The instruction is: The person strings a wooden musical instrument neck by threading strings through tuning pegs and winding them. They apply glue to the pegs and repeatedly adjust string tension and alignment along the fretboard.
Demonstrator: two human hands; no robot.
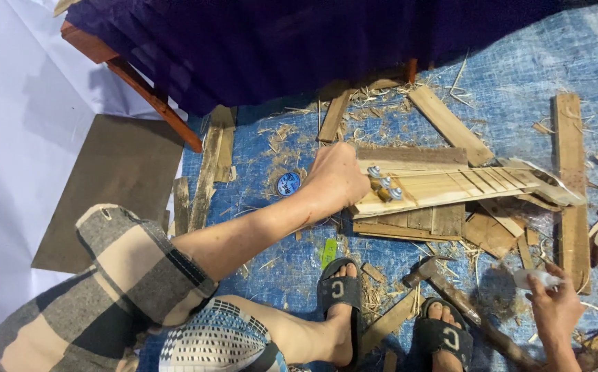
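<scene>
Underneath both hands, a blue woven tarpaulin [264, 148] strewn with shavings and flat brown wood offcuts [569, 165]. Clenched around the head end of a pale wooden fretted instrument neck [450, 184], the left hand [335, 180], with metal tuning pegs [383, 184] already fitted and frets seemingly cut, body not yet attached. Lower right, the right hand [555, 311] pinching a small white tube [531, 277], beside a wooden-handled hammer [450, 293].

left hand [337, 178] grips slatted wooden piece [450, 186]; right hand [553, 306] holds white tube [533, 277].
</scene>
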